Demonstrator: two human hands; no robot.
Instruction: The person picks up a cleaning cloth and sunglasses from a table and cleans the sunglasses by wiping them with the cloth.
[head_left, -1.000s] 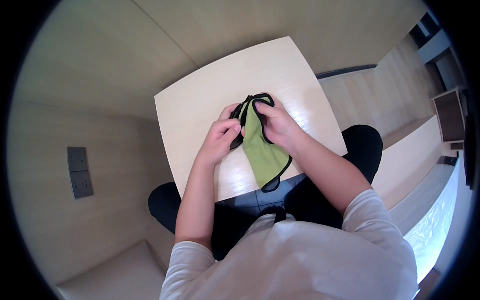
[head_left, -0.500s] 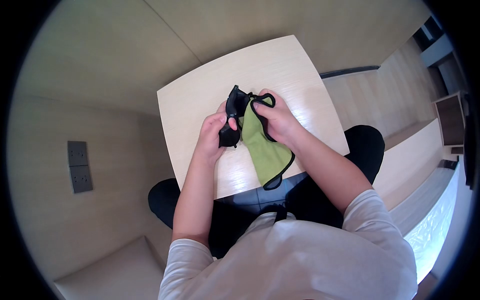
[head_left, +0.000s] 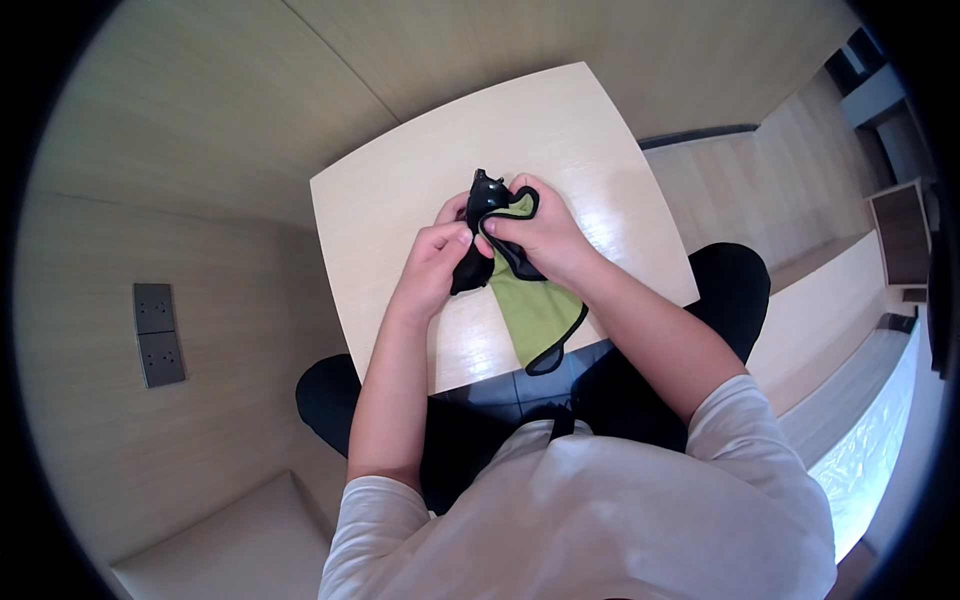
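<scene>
Black sunglasses are held above the light wooden table by my left hand, whose fingers are closed around the middle of the frame. My right hand pinches a green cloth with black edging. Its gathered upper end is pressed against the sunglasses near the upper lens. From my right hand the rest of the cloth hangs down toward the table's near edge. Parts of the sunglasses are hidden behind my fingers and the cloth.
Wood-panelled wall stands behind and to the left of the table, with a dark socket panel on it. My legs are under the near edge. A beige seat is at lower left, a low ledge at right.
The cloth's upper end has moved left onto the sunglasses and is bunched up more. The sunglasses have turned slightly, and my two hands are closer together.
</scene>
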